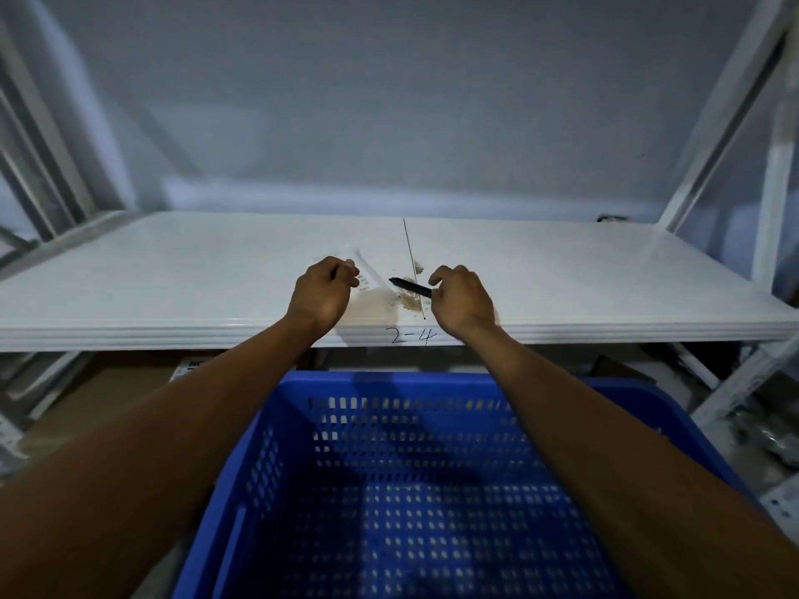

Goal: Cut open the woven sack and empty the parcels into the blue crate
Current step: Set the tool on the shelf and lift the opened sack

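Both my arms are stretched out over the blue crate [402, 490] and up onto the white shelf [173, 274] in front of me. The crate sits right below the shelf's front edge, and I can see straight down through its perforated floor, nothing lying in it. No woven sack or parcels anywhere in this shot, so I can't say where they are.

My right hand [462, 302] is curled around the back end of a thin black tool [410, 287], some kind of pen or cutter, can't tell which. The fingers are closed on it and the index finger is lifted and hooked a bit. The tip points left, toward my other hand, and it hovers or rests just over the shelf near the seam [410, 261] running front to back between the 2 shelf panels.

My left hand [322, 291] is loosely fisted, thumb and fingertips pinched against something pale and flat on the shelf, maybe a clear strip or bag [365, 268]. It's too washed out to make out properly.

Between the hands there's a tan stain [376, 302] on the surface. The shelf's front lip has "2-4" [413, 337] handwritten on it, right above the crate's far rim.
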